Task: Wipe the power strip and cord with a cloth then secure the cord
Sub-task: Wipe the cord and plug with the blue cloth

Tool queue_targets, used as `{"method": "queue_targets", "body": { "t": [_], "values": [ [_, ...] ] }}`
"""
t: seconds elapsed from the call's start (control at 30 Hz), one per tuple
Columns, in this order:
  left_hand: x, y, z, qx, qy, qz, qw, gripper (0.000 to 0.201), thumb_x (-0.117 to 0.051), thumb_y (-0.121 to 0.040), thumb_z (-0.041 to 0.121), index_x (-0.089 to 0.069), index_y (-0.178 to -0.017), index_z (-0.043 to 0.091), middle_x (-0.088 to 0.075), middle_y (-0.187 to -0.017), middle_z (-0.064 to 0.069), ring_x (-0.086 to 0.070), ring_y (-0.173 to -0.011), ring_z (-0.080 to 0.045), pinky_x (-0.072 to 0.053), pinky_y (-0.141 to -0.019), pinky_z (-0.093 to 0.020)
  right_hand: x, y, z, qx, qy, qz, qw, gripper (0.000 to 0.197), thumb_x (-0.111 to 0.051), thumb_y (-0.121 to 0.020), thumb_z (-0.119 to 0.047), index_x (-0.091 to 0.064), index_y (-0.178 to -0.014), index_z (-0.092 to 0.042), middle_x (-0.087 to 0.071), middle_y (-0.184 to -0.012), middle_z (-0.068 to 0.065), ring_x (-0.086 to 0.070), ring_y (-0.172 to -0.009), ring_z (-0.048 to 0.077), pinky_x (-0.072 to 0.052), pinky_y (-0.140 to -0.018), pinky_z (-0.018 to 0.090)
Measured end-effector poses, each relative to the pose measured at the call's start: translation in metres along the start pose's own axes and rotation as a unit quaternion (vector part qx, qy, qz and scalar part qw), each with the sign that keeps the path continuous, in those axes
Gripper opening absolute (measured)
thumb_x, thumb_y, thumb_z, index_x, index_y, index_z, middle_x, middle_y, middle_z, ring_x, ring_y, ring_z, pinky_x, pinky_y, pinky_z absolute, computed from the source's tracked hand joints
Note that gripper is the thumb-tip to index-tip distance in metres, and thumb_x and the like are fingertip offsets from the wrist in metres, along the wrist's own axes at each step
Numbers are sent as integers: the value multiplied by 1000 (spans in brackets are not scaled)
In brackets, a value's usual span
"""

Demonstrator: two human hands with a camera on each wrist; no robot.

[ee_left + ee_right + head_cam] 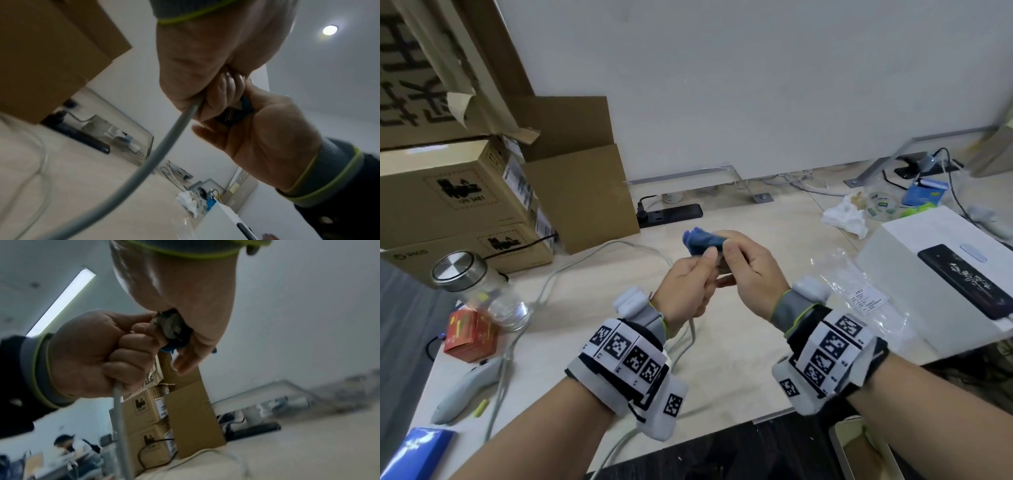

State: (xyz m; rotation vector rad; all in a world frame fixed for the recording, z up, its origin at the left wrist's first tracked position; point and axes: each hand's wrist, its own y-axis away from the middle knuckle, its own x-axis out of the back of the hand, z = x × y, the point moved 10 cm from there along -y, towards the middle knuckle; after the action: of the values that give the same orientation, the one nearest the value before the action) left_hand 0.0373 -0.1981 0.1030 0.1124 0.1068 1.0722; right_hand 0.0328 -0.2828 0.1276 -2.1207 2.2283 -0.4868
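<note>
Above the middle of the table, my left hand grips a grey cord in its fist. The cord hangs down from the fist and loops across the tabletop to the left. My right hand holds a blue cloth wrapped round the cord's grey end piece; most of that piece is hidden. The two hands touch. In the right wrist view the left hand's fingers are curled tight round the cord. A black power strip lies at the wall behind.
Cardboard boxes are stacked at the left. A glass jar, a red carton and a grey controller stand near the left edge. A white box with a phone, a plastic bag and crumpled tissue are at the right.
</note>
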Motion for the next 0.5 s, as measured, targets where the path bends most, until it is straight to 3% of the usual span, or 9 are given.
{"method": "queue_targets", "body": {
  "t": [0.07,0.1,0.2,0.27,0.33,0.37,0.43,0.5],
  "values": [
    [-5,-2,2,-16,-7,3,1000,51,-28,-103,33,-32,-54,18,-28,-38,10,-20,-34,-4,-17,-35,-14,9,0,-7,30,48,55,997,27,-39,-95,-30,-59,-89,-14,-62,-79,11,-58,-72,24,-51,-64,36],
    [-6,-4,0,-24,-19,8,999,52,-28,-103,32,-33,-54,18,-29,-38,10,-21,-34,-4,-18,-36,-15,12,-1,-7,28,72,72,994,27,-38,-94,-31,-54,-79,-16,-57,-70,5,-51,-65,17,-46,-60,32],
    [-9,-5,6,-98,-130,23,986,52,-33,-99,39,-44,-49,27,-37,-38,9,-30,-39,-5,-25,-45,-25,23,-6,12,-61,24,142,988,35,-38,-98,-32,-48,-65,-22,-48,-61,-6,-44,-60,11,-40,-60,30],
    [-12,-1,15,-162,-204,29,965,48,-37,-98,35,-45,-51,33,-44,-43,11,-39,-45,-4,-29,-51,-22,22,-5,29,-165,-112,168,965,39,-38,-100,-34,-59,-72,-17,-60,-62,0,-56,-58,16,-45,-58,31],
    [-13,4,18,-199,-236,31,951,39,-38,-96,36,-43,-58,32,-42,-48,10,-39,-49,-6,-31,-53,-23,16,-4,35,-241,-267,160,919,41,-35,-101,-37,-63,-89,-11,-69,-69,7,-66,-61,23,-48,-59,33],
    [-13,4,15,-200,-237,27,950,35,-38,-95,38,-44,-61,29,-43,-49,10,-38,-49,-7,-31,-53,-23,19,-7,33,-246,-327,164,898,42,-33,-101,-39,-62,-94,-10,-71,-77,9,-68,-66,27,-49,-63,36],
    [-7,0,8,-186,-204,26,961,30,-39,-95,36,-53,-71,22,-47,-50,11,-40,-48,-5,-33,-53,-20,35,-13,26,-221,-366,191,884,46,-32,-101,-43,-62,-100,-9,-69,-93,15,-68,-81,30,-51,-70,40],
    [2,-4,6,-175,-178,48,967,29,-40,-96,32,-57,-80,16,-49,-52,9,-42,-49,-4,-34,-53,-18,47,-14,20,-189,-324,212,902,48,-35,-100,-43,-62,-92,-4,-66,-92,16,-65,-86,29,-54,-78,43]
  ]
}}
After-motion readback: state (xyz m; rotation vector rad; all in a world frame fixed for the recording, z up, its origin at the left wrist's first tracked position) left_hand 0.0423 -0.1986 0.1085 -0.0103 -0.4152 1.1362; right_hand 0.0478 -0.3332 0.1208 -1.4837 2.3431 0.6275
